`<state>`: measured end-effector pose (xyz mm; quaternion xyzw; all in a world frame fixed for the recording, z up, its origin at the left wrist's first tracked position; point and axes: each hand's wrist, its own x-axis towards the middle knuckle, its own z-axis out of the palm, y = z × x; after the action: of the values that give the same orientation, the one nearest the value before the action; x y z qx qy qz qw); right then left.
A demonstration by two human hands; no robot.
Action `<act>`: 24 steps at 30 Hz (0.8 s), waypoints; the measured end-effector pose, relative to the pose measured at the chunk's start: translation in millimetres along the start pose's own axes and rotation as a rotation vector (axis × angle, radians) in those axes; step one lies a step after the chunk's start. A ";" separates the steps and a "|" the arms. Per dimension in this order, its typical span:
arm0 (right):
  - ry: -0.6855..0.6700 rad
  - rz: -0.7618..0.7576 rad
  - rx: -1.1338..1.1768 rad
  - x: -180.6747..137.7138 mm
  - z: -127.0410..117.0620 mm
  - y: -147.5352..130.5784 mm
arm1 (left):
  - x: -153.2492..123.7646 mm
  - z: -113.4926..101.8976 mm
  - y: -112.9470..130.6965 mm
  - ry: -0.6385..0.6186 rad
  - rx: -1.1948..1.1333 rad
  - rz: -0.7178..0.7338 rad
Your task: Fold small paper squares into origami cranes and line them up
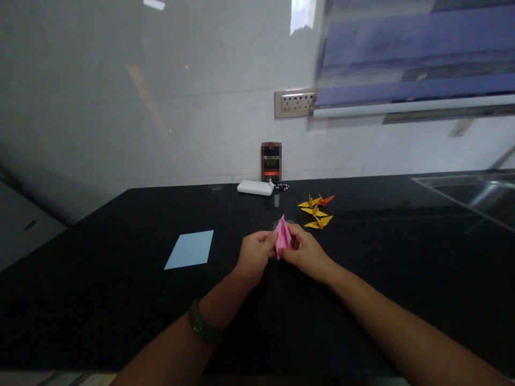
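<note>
Pink folded paper point(283, 239): just below frame centre. Left hand point(256, 255) and right hand point(309, 254) pinch opposite sides, presumably steadying folds. Yellow and orange paper cranes point(315, 212): right of centre, apparently grouped to leave working room. Blue sheet point(190, 250): flat on worktop point(120, 305), left of centre.

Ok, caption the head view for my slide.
Two hands hold folded pink paper above a black counter, with yellow and orange paper cranes nearby.
</note>
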<state>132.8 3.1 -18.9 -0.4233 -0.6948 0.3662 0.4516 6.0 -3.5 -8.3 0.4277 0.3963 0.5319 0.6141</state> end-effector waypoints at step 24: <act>0.053 0.234 0.620 0.0 3.5 -14.1 | 0.0 0.2 3.1 0.191 0.163 0.141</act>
<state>126.0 -2.6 -7.5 -0.3518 -0.4852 0.5985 0.5316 5.2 -3.3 -5.3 0.4504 0.4638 0.5779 0.4981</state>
